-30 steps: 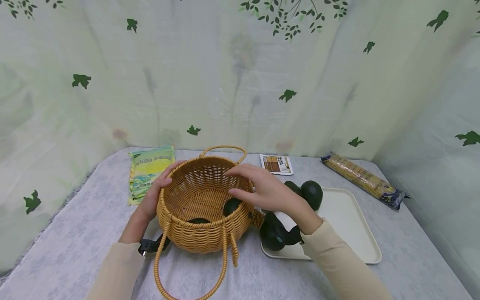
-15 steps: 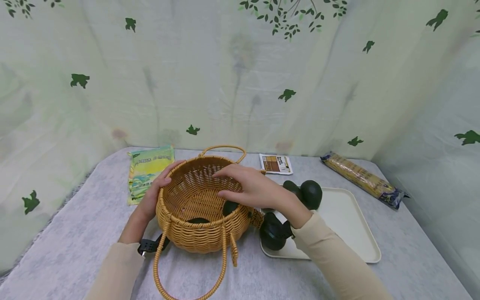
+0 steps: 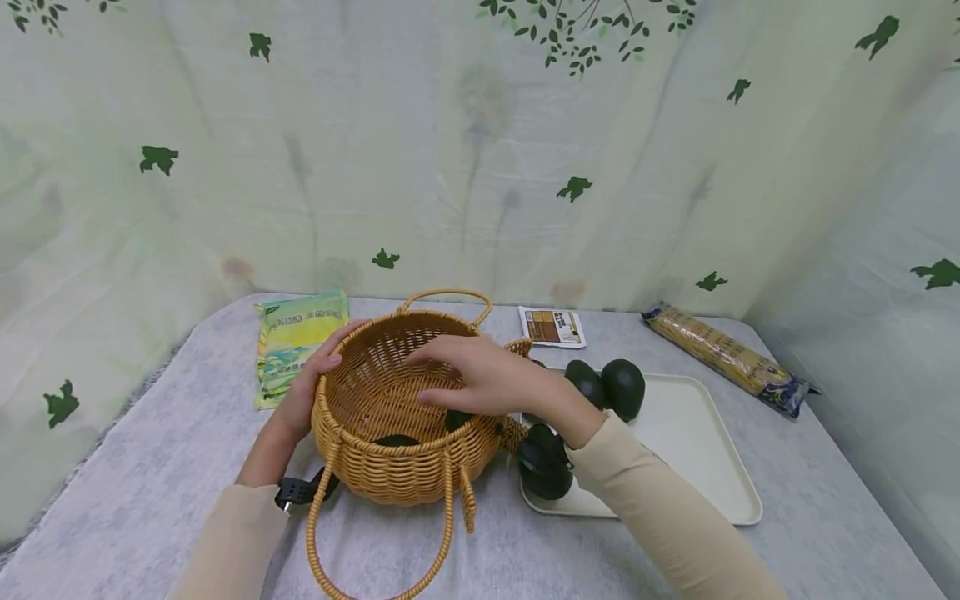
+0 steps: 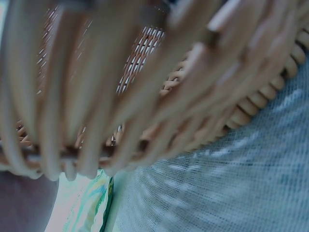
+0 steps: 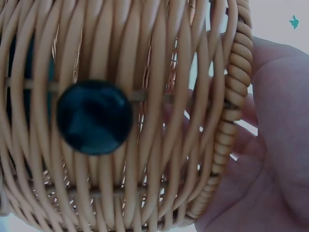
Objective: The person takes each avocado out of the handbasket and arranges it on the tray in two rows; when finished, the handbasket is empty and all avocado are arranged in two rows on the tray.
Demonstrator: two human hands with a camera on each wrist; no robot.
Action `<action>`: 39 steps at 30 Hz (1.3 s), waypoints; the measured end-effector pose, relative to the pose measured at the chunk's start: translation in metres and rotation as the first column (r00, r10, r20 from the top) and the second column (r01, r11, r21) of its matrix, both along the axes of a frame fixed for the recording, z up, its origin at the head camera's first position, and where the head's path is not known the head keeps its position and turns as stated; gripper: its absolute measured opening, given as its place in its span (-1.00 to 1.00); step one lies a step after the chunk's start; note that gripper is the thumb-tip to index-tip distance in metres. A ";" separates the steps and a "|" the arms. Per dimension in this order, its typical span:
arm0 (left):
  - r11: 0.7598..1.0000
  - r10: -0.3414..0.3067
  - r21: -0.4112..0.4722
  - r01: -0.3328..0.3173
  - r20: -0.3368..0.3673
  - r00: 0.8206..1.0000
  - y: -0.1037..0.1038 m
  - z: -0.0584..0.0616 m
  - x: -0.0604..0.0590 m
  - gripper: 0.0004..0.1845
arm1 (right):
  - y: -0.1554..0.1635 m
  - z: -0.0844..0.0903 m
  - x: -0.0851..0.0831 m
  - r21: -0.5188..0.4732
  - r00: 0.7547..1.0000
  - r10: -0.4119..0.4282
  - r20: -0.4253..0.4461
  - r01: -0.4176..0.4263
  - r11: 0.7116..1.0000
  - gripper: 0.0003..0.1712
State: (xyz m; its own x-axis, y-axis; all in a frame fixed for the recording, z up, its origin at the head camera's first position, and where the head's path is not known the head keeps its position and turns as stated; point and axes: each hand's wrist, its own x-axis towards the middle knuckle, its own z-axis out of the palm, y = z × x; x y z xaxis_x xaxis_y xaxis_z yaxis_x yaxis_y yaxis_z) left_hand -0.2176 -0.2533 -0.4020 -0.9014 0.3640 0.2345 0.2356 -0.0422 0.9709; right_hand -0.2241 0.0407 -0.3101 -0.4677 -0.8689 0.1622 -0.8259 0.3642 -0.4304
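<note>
A round wicker basket (image 3: 408, 475) stands on the table with its mouth tilted up toward me. My left hand (image 3: 309, 383) grips its left rim, thumb near the edge. My right hand (image 3: 487, 371) reaches over the right rim, fingers extended and apart above the inside, holding nothing visible. Two dark green rounded fruits, seemingly avocados, show inside: one avocado (image 3: 397, 440) near the front wall and another avocado (image 3: 456, 419) partly under my right hand. In the right wrist view, the basket wall (image 5: 159, 121) fills the frame, with a black button eye (image 5: 94, 117) on it.
Right of the basket lies a cream tray (image 3: 693, 450) with several dark green avocados (image 3: 622, 387). Along the back are a green-yellow packet (image 3: 296, 337), a small white-brown packet (image 3: 553, 327) and a long noodle pack (image 3: 727, 358). A handle (image 3: 378, 593) droops toward the front.
My right hand has moved left, further over the basket's mouth, its fingers staying extended. The left hand and the basket have not visibly moved.
</note>
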 end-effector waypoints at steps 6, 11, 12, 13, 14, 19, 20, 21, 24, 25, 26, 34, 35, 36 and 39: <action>1.000 0.003 0.003 -0.003 -0.004 1.000 -0.001 0.001 0.001 -0.36 | -0.008 0.001 0.000 0.040 0.999 0.040 0.015 -0.041 0.998 -0.47; 1.000 0.003 0.001 -0.003 0.000 1.000 -0.002 0.001 0.001 -0.36 | -0.014 0.001 0.001 0.074 0.998 0.049 0.038 -0.052 0.996 -0.44; 1.000 0.002 0.002 -0.002 0.002 1.000 -0.002 0.001 0.001 -0.36 | -0.015 0.001 0.001 0.081 0.998 0.049 0.042 -0.052 0.995 -0.43; 1.000 0.000 0.004 0.000 0.003 1.000 -0.002 0.001 0.001 -0.36 | -0.016 0.001 0.001 0.089 0.998 0.046 0.045 -0.050 0.995 -0.42; 1.000 -0.002 0.005 0.002 0.003 1.000 -0.002 0.001 0.001 -0.36 | -0.017 0.001 0.001 0.097 0.998 0.046 0.048 -0.050 0.994 -0.41; 1.000 -0.006 0.004 0.006 0.001 1.000 -0.002 0.002 0.001 -0.37 | -0.024 0.000 -0.001 0.115 0.996 0.059 0.069 -0.067 0.991 -0.42; 1.000 -0.006 0.003 0.006 0.001 1.000 -0.002 0.002 0.001 -0.37 | -0.025 0.000 -0.002 0.117 0.995 0.066 0.071 -0.074 0.990 -0.43; 1.000 -0.006 0.002 0.006 0.001 1.000 -0.002 0.002 0.001 -0.36 | -0.026 0.000 -0.002 0.118 0.995 0.073 0.073 -0.082 0.990 -0.43; 1.000 -0.009 0.005 0.009 0.003 1.000 -0.002 0.003 0.001 -0.36 | -0.031 -0.001 -0.003 0.135 0.994 0.088 0.065 -0.096 0.986 -0.44; 1.000 -0.010 0.006 0.010 0.004 1.000 -0.003 0.002 0.001 -0.37 | -0.032 -0.001 -0.003 0.145 0.994 0.091 0.065 -0.099 0.984 -0.44; 1.000 -0.011 0.007 0.011 0.004 1.000 -0.002 0.002 0.001 -0.37 | -0.034 -0.002 -0.004 0.153 0.993 0.094 0.066 -0.103 0.983 -0.44; 1.000 -0.005 -0.004 0.005 -0.001 1.000 -0.001 0.002 0.000 -0.35 | -0.040 -0.004 -0.009 0.216 0.996 0.071 0.061 -0.083 0.973 -0.43; 1.000 -0.002 -0.007 0.002 -0.001 1.000 -0.001 0.002 0.000 -0.34 | -0.040 -0.004 -0.010 0.223 0.996 0.064 0.060 -0.076 0.972 -0.44; 1.000 0.002 -0.010 -0.002 0.000 1.000 -0.001 0.002 0.000 -0.34 | -0.040 -0.004 -0.012 0.230 0.996 0.058 0.061 -0.070 0.971 -0.43; 1.000 0.011 -0.023 -0.011 -0.002 1.000 -0.001 0.003 0.001 -0.34 | -0.040 -0.002 -0.016 0.260 0.997 0.041 0.065 -0.057 0.964 -0.43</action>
